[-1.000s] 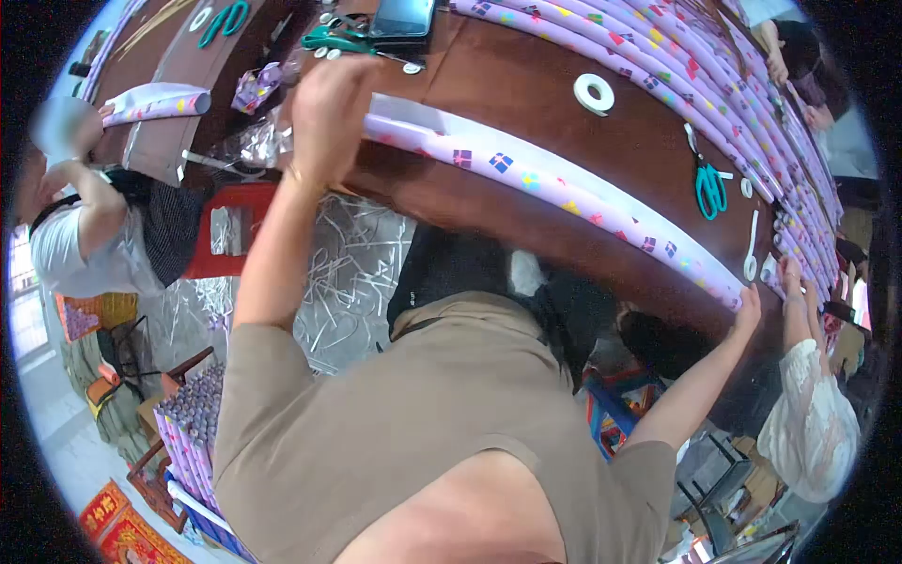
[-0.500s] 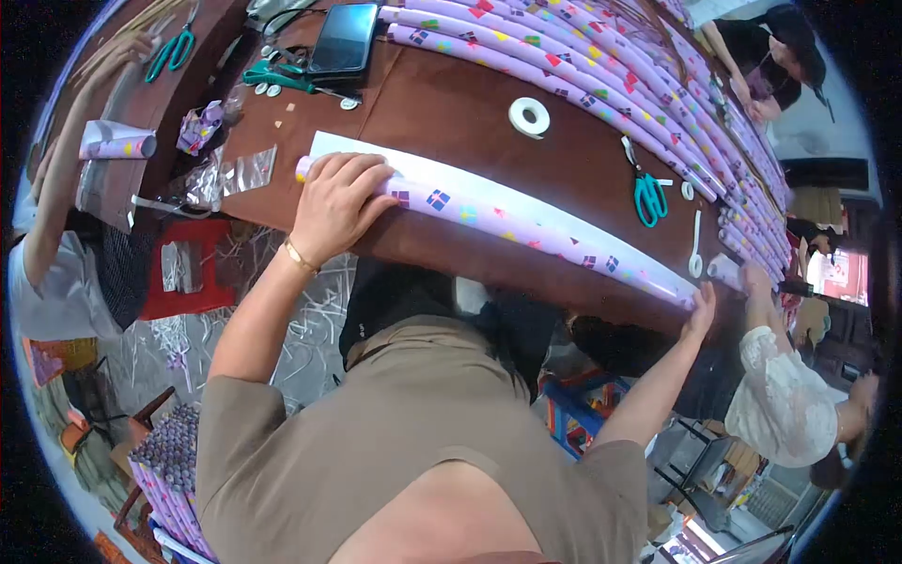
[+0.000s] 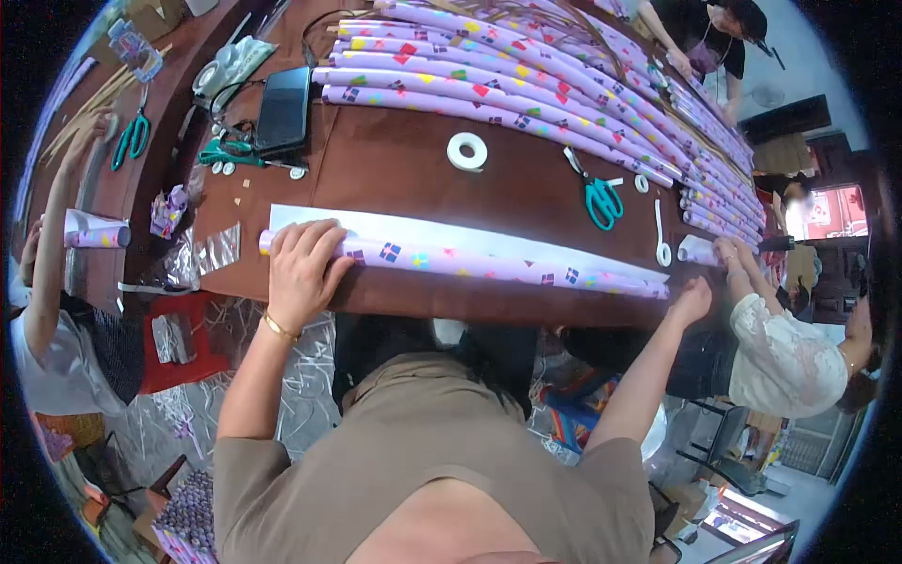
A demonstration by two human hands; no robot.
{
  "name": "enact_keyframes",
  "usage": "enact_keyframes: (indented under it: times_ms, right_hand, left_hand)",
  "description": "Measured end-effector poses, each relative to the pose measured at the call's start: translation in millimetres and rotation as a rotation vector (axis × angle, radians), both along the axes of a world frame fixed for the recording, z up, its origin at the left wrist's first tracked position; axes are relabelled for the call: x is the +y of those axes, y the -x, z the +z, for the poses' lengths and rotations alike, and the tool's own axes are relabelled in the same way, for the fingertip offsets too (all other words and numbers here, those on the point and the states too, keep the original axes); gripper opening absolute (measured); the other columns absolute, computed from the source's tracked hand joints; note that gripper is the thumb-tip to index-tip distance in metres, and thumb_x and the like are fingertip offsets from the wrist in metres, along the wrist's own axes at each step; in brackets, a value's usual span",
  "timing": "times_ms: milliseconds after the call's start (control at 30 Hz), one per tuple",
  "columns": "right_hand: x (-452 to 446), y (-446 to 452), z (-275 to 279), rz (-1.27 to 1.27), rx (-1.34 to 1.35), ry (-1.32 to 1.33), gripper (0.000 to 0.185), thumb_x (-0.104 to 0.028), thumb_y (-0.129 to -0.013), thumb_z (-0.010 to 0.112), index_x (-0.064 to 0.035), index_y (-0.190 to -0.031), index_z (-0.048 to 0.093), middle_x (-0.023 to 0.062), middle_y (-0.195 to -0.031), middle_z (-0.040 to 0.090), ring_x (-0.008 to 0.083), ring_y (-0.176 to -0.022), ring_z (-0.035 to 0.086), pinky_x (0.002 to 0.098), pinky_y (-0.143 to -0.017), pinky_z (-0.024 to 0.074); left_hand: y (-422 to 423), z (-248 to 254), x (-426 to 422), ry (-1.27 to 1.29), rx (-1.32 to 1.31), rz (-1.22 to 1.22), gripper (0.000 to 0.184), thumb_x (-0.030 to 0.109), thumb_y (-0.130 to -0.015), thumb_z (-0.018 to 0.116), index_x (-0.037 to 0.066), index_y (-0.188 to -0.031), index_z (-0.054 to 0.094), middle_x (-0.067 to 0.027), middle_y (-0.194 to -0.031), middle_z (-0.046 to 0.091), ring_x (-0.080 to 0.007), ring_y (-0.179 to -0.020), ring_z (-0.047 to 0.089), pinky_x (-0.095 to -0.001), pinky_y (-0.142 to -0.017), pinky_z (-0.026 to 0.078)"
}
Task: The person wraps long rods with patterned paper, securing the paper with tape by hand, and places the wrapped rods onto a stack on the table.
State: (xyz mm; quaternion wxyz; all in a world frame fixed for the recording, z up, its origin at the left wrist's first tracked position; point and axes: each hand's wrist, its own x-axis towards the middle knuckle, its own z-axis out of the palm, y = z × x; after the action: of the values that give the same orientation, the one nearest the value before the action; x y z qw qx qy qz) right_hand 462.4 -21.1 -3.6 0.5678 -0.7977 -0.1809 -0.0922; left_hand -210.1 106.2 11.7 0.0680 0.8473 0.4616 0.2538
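A partly rolled sheet of lilac gift wrapping paper (image 3: 470, 261) with coloured gift prints lies along the near table edge, its white inner side showing behind the roll. My left hand (image 3: 303, 263) is wrapped over the roll near its left end, the thumb on the near side. Just off the right end is my right hand (image 3: 692, 301), its fingers curled in; whether anything is in them is hidden. Beyond the paper are a roll of white tape (image 3: 467, 151) and teal-handled scissors (image 3: 602, 203).
Finished paper rolls (image 3: 489, 103) are piled at the back. A phone (image 3: 284, 109) and green-handled snips (image 3: 225, 152) lie left. At right, a co-worker's hands (image 3: 731, 250) touch another roll; a person in white sits at left. A red stool (image 3: 211, 348) stands below.
My right hand has come away from the roll's right end and its fingers have curled in. My left hand stays on the roll. The head view has shifted, so the table appears lower.
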Motion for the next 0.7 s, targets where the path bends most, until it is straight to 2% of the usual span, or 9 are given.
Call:
enact_keyframes:
  times_ms: [100, 167, 233, 300, 367, 433, 500, 633, 700]
  right_hand:
    - [60, 34, 19, 0.177, -0.313, 0.073, 0.026, -0.017, -0.091, 0.059, 0.0063, -0.102, 0.064, 0.0096, -0.091, 0.066, 0.0171, -0.078, 0.060, 0.0320, -0.075, 0.0497]
    - [125, 77, 42, 0.374, -0.358, -0.045, 0.024, -0.015, -0.092, 0.059, 0.0055, -0.104, 0.063, 0.0100, -0.095, 0.066, 0.0178, -0.082, 0.062, 0.0321, -0.076, 0.0497]
    - [187, 130, 73, 0.535, -0.478, 0.082, 0.019, -0.013, -0.092, 0.059, 0.0032, -0.101, 0.064, 0.0100, -0.095, 0.067, 0.0184, -0.085, 0.063, 0.0330, -0.078, 0.0500]
    - [253, 155, 75, 0.737, -0.419, 0.066, 0.019, -0.016, -0.092, 0.060, 0.0009, -0.096, 0.066, 0.0136, -0.093, 0.069, 0.0216, -0.085, 0.065, 0.0334, -0.079, 0.0500]
    - [310, 197, 94, 0.794, -0.428, 0.280, 0.021, -0.019, -0.089, 0.060, -0.0004, -0.091, 0.069, 0.0181, -0.093, 0.069, 0.0279, -0.086, 0.066, 0.0367, -0.080, 0.0502]
    - [381, 202, 74, 0.908, -0.752, 0.312, 0.021, -0.018, -0.086, 0.058, -0.0007, -0.090, 0.070, 0.0202, -0.096, 0.068, 0.0336, -0.091, 0.065, 0.0398, -0.083, 0.0503]
    - [437, 210, 57, 1.036, -0.714, 0.399, 0.028, -0.022, -0.085, 0.054, -0.0016, -0.094, 0.071, 0.0187, -0.099, 0.069, 0.0362, -0.096, 0.064, 0.0447, -0.089, 0.0488]
    - [497, 226, 43, 0.975, -0.827, 0.654, 0.040, -0.037, -0.087, 0.055, -0.0043, -0.103, 0.071, 0.0184, -0.104, 0.068, 0.0357, -0.100, 0.064, 0.0421, -0.093, 0.0475]
    - [512, 228, 37, 0.904, -0.627, 0.920, 0.046, -0.043, -0.085, 0.054, -0.0060, -0.108, 0.071, 0.0185, -0.107, 0.069, 0.0359, -0.105, 0.064, 0.0428, -0.097, 0.0455]
  left_hand:
    - [-7, 2, -4, 0.016, 0.036, 0.050, 0.038, 0.033, -0.085, 0.065, 0.008, -0.113, 0.061, -0.0092, -0.120, 0.061, -0.0288, -0.114, 0.054, -0.0464, -0.105, 0.031]
    - [-10, -1, -4, -0.009, 0.058, 0.081, 0.041, 0.038, -0.082, 0.067, 0.011, -0.114, 0.061, -0.0061, -0.118, 0.061, -0.0245, -0.114, 0.054, -0.0454, -0.106, 0.029]
    - [-14, -3, -5, -0.015, 0.054, 0.097, 0.041, 0.038, -0.082, 0.067, 0.012, -0.114, 0.061, -0.0058, -0.117, 0.061, -0.0244, -0.113, 0.054, -0.0453, -0.107, 0.029]
    - [-16, -2, -4, 0.008, 0.032, 0.093, 0.041, 0.037, -0.083, 0.065, 0.009, -0.112, 0.061, -0.0084, -0.119, 0.061, -0.0277, -0.113, 0.054, -0.0458, -0.107, 0.029]
    - [-15, -1, -4, 0.019, 0.032, 0.097, 0.042, 0.038, -0.083, 0.065, 0.009, -0.112, 0.061, -0.0081, -0.118, 0.061, -0.0277, -0.112, 0.055, -0.0459, -0.107, 0.029]
    - [-15, -2, -3, 0.023, 0.045, 0.101, 0.044, 0.041, -0.083, 0.065, 0.010, -0.113, 0.062, -0.0079, -0.118, 0.061, -0.0274, -0.113, 0.055, -0.0469, -0.107, 0.029]
    - [-13, -4, -3, 0.027, 0.053, 0.108, 0.045, 0.043, -0.083, 0.065, 0.010, -0.113, 0.062, -0.0081, -0.118, 0.061, -0.0274, -0.113, 0.055, -0.0475, -0.106, 0.030]
    - [-11, -4, -2, 0.042, 0.041, 0.110, 0.047, 0.046, -0.083, 0.064, 0.010, -0.113, 0.063, -0.0080, -0.118, 0.061, -0.0275, -0.113, 0.055, -0.0477, -0.106, 0.030]
    - [-10, -3, -1, 0.041, 0.043, 0.119, 0.047, 0.046, -0.083, 0.065, 0.010, -0.113, 0.063, -0.0080, -0.118, 0.061, -0.0272, -0.113, 0.055, -0.0473, -0.106, 0.030]
